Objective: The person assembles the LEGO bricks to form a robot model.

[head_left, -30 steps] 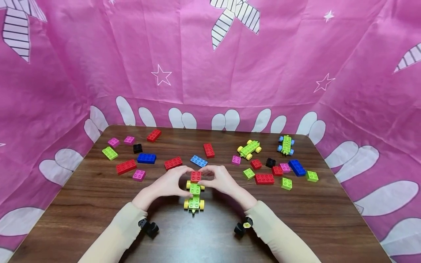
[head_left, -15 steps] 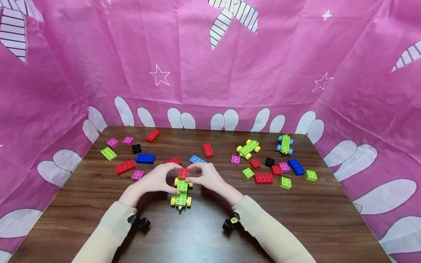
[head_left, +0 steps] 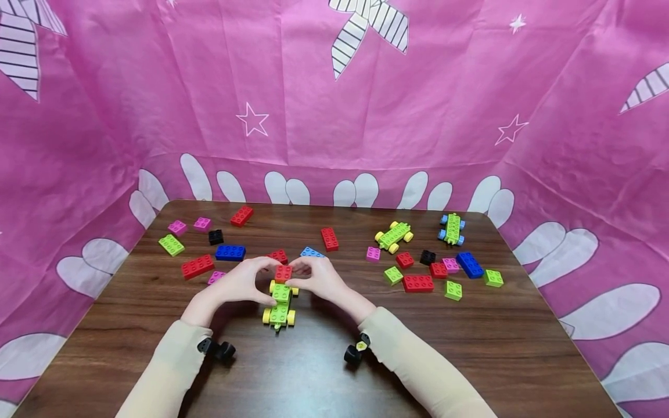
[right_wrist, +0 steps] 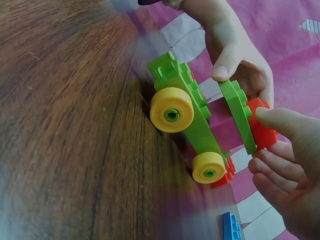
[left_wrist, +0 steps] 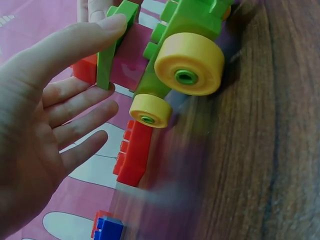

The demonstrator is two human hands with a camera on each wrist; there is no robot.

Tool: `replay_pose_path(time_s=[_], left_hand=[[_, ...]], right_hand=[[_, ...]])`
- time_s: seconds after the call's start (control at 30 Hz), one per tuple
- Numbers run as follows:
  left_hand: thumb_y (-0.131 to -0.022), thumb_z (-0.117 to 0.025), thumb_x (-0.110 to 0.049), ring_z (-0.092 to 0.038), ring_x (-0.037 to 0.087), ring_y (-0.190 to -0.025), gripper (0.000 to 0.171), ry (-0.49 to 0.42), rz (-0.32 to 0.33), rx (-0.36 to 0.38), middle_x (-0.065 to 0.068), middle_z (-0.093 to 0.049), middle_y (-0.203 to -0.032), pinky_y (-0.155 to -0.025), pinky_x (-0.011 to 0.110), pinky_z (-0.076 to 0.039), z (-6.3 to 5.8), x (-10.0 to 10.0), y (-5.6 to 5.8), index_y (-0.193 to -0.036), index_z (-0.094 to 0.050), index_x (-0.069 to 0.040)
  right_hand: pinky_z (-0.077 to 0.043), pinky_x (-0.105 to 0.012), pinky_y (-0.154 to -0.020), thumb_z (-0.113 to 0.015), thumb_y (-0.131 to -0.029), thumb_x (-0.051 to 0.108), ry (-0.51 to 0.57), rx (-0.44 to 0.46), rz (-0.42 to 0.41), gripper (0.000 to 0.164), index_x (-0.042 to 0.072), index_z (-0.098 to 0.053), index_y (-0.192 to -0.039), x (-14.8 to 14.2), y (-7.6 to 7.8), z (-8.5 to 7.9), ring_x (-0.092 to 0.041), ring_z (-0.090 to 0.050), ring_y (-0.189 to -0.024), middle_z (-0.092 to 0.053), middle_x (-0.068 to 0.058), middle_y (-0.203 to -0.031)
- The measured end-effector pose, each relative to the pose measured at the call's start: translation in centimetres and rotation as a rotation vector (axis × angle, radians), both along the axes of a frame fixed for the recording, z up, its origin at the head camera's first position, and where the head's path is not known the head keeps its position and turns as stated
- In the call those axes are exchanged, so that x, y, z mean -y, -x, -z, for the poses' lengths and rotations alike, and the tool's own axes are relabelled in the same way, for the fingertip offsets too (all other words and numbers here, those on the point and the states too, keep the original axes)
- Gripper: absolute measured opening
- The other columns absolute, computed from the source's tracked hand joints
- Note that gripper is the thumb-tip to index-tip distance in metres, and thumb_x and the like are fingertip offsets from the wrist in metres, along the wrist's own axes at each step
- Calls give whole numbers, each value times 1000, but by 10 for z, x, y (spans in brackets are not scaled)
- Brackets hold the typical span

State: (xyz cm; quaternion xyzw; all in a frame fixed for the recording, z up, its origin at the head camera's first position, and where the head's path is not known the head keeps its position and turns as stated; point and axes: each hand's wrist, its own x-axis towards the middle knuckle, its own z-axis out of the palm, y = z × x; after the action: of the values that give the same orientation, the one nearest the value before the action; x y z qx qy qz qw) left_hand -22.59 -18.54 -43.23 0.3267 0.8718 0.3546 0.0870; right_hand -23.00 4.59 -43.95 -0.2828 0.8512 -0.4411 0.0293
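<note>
A toy car with a green wheeled base (head_left: 279, 314) and yellow wheels (right_wrist: 171, 111) stands between both hands. On the base is a pink brick (right_wrist: 226, 122), topped by a thin green brick (right_wrist: 237, 116), with a red brick (head_left: 283, 273) above that at the far end. My left hand (head_left: 241, 285) holds the green brick, its thumb on the near end and its fingers toward the far side. The right hand (head_left: 322, 280) pinches the red brick between thumb and fingers. In the head view the pink brick is hidden.
Loose bricks lie scattered left and right, such as a blue brick (head_left: 230, 252) and a red brick (head_left: 418, 283). Two more wheeled bases, one yellow-wheeled (head_left: 394, 235) and one blue-wheeled (head_left: 452, 229), stand at the back right. A light blue brick (head_left: 312, 252) lies just behind the hands.
Both hands and the toy car have shifted left across the table, covering more of the loose bricks behind them. The grip on the stacked bricks looks the same.
</note>
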Motion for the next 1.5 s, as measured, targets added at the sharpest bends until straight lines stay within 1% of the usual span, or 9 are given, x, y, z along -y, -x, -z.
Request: replay_pose_path(time_s=[0.17, 0.37, 0.6, 0.93, 1.17, 1.3, 1.37, 1.5], left_hand=[[-68, -87, -34, -56, 31, -114, 73, -3, -18, 14, 10, -61, -125, -95, 53, -48, 0, 3, 1, -128, -56, -6], [-68, -87, -35, -55, 32, -113, 75, 22, -38, 27, 12, -61, -125, -94, 54, -48, -1, 7, 1, -129, -55, -5], [-68, -87, -33, -56, 32, -112, 74, 16, -41, 47, 12, -62, -123, -94, 54, -48, -1, 9, 1, -128, -55, -4], [-68, -87, -33, -55, 33, -114, 78, 13, -42, 50, 13, -59, -128, -95, 55, -47, -1, 8, -1, -132, -53, -5], [-69, -85, -35, -51, 35, -117, 79, 4, -38, 44, 14, -57, -131, -96, 58, -45, -2, 7, -1, -134, -51, -6], [-69, -85, -34, -52, 35, -117, 78, 10, -45, 46, 14, -57, -131, -96, 57, -45, -2, 6, -1, -134, -51, -6], [-69, -85, -34, -52, 35, -117, 78, 14, -49, 48, 14, -57, -131, -96, 56, -45, -2, 6, -1, -134, -52, -6], [-69, -85, -34, -52, 35, -118, 78, 19, -56, 58, 14, -56, -132, -97, 56, -45, -2, 6, -1, -133, -52, -6]], right_hand=[[-53, -20, -76, -78, -81, 23, -5, 23, 9, 34, 5, -69, -108, 5, 1, 0, -13, -66, -86, -72, -5, -97], [-52, -21, -78, -78, -82, 25, -24, 37, 20, 36, 5, -69, -110, 10, 2, 1, -14, -66, -88, -72, -5, -99], [-53, -23, -80, -77, -82, 25, -33, 41, 25, 37, 4, -68, -111, 12, 2, 2, -16, -66, -92, -72, -7, -102], [-53, -25, -83, -77, -82, 27, -39, 38, 25, 40, 4, -67, -113, 10, 1, 3, -16, -66, -94, -71, -7, -104], [-52, -25, -87, -78, -82, 27, -18, 33, 25, 41, 5, -67, -115, 4, 1, 4, -15, -66, -99, -71, -5, -107], [-52, -30, -90, -77, -82, 26, -1, 16, 24, 43, 2, -66, -116, -4, 0, 3, -19, -66, -103, -70, -8, -110], [-52, -34, -92, -77, -83, 25, 10, 5, 25, 44, 0, -65, -117, -9, -1, 2, -22, -66, -105, -70, -11, -112], [-52, -39, -92, -78, -82, 25, 2, -33, 63, 45, 0, -65, -117, -21, 0, 2, -24, -65, -106, -69, -12, -114]])
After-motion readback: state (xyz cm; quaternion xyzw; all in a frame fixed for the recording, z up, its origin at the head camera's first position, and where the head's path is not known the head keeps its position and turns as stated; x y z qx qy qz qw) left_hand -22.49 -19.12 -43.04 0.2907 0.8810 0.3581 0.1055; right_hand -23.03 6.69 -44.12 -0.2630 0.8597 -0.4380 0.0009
